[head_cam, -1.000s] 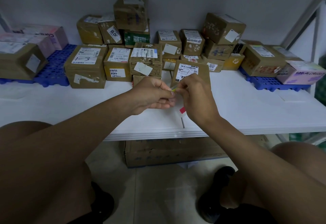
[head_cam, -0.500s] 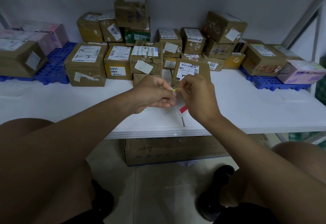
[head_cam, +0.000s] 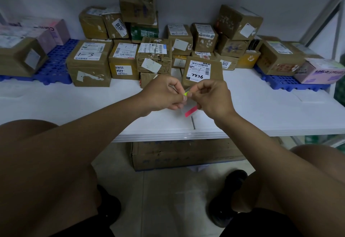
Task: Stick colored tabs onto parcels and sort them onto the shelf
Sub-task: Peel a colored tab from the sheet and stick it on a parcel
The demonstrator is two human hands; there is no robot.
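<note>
Dim, bluish indoor light, white shelf [head_cam: 261,106] brightest, floor and legs in shadow, wide-angle bending at edges, labels soft

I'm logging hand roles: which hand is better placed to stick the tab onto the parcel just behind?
Probably right: the right hand pinches the yellow-green tab directly before the brown cardboard parcel marked 7436; the left hand sits further left.

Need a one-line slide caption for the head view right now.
Both hands, left and right, pinch a yellow-green tab on a tab sheet before stacked parcels.
</note>
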